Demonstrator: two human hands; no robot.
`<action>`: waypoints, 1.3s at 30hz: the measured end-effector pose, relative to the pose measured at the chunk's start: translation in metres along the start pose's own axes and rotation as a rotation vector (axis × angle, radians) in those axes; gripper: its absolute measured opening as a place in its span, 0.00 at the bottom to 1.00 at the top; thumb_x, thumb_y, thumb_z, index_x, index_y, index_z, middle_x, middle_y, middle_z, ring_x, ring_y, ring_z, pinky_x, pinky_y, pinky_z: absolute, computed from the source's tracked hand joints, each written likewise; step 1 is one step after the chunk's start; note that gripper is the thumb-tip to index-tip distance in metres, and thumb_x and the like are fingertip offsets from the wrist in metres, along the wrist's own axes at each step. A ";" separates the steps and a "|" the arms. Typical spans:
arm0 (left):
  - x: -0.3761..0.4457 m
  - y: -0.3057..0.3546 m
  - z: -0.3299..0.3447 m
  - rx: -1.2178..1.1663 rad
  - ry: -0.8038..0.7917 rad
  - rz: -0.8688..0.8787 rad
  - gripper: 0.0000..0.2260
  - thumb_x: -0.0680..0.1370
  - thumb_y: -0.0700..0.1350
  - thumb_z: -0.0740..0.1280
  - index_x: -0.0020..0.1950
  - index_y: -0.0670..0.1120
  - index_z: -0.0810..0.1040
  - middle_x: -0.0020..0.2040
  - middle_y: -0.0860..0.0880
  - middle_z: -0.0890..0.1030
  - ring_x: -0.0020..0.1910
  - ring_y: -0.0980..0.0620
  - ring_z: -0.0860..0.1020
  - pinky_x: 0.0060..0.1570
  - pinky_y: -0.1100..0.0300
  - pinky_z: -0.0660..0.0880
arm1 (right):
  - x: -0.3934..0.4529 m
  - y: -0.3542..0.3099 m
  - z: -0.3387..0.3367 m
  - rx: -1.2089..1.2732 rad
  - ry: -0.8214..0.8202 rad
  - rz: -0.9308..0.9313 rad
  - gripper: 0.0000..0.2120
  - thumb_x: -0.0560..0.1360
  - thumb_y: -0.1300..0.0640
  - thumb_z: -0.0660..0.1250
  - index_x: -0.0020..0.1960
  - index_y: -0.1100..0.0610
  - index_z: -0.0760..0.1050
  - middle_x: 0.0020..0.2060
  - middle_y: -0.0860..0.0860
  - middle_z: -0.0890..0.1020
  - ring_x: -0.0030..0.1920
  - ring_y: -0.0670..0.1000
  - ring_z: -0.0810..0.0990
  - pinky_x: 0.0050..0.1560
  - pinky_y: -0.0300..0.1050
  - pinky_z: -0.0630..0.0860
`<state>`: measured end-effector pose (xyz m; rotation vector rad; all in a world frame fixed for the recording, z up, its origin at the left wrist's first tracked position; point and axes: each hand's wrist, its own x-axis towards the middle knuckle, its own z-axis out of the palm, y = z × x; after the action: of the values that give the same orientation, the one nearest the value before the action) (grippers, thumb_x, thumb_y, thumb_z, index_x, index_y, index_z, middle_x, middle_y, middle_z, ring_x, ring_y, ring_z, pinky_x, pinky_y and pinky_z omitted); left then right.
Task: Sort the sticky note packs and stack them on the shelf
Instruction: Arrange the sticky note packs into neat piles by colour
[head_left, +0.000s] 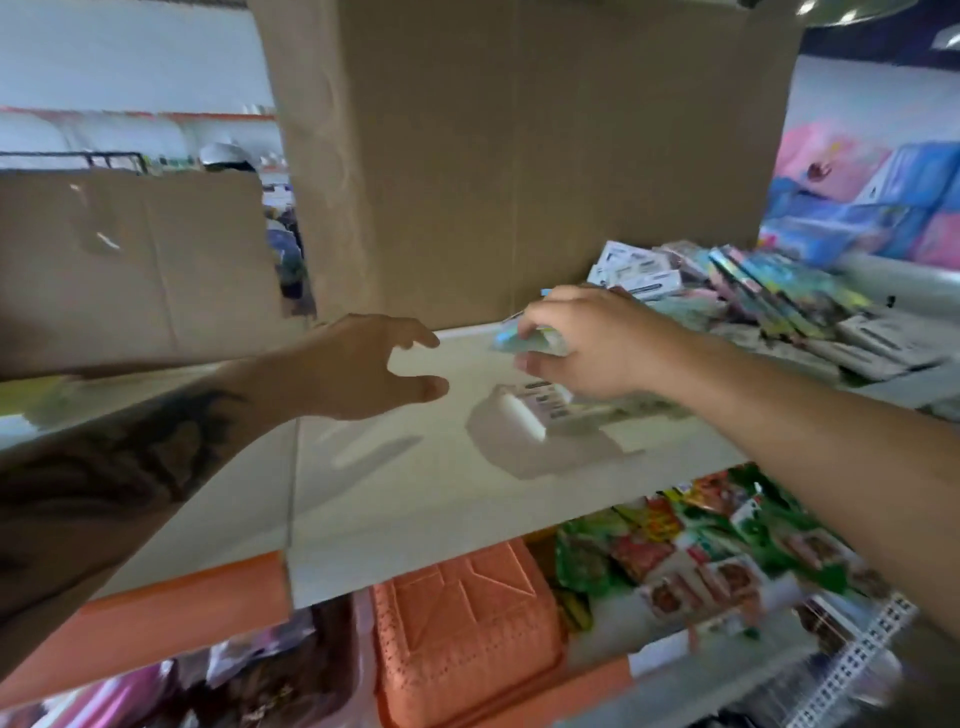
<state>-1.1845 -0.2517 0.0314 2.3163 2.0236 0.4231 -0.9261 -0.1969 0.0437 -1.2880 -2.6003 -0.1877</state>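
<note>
My right hand (587, 343) grips a small sticky note pack (524, 340) with pale blue-green edges, held just above the white shelf (415, 493). Directly below it lies another white pack (540, 402) flat on the shelf board. My left hand (374, 369) hovers to the left of them, fingers spread and holding nothing. A heap of more sticky note packs (753, 306), white, pink and blue, is spread over the shelf's right end behind my right hand.
A tall cardboard box (519, 156) stands at the back of the shelf, a lower cardboard box (130, 270) to its left. Under the shelf sit an orange plastic basket (462, 623) and colourful snack packets (701, 545). Blue and pink packaged goods (872, 208) lie at far right.
</note>
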 end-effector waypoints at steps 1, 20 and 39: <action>0.012 0.012 0.004 -0.012 0.005 -0.002 0.26 0.73 0.69 0.67 0.69 0.62 0.73 0.65 0.58 0.77 0.65 0.52 0.74 0.65 0.55 0.68 | -0.003 0.015 -0.004 0.020 0.005 0.009 0.22 0.75 0.30 0.60 0.62 0.43 0.76 0.59 0.46 0.77 0.61 0.54 0.77 0.64 0.56 0.72; 0.166 0.066 0.069 0.020 0.010 0.070 0.16 0.81 0.53 0.63 0.69 0.56 0.75 0.62 0.51 0.81 0.59 0.46 0.79 0.54 0.54 0.73 | 0.005 0.143 0.010 0.109 0.020 0.231 0.25 0.70 0.27 0.60 0.53 0.44 0.81 0.39 0.47 0.85 0.41 0.50 0.83 0.47 0.51 0.81; 0.084 0.063 0.045 0.212 0.198 -0.028 0.16 0.84 0.45 0.55 0.68 0.55 0.75 0.55 0.45 0.82 0.45 0.45 0.78 0.44 0.52 0.77 | 0.005 0.116 0.012 -0.715 0.259 -0.201 0.15 0.67 0.64 0.73 0.35 0.52 0.66 0.25 0.56 0.77 0.28 0.58 0.79 0.48 0.57 0.77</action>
<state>-1.1036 -0.1728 0.0165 2.4500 2.2920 0.4753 -0.8381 -0.1200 0.0346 -1.0654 -2.5005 -1.3185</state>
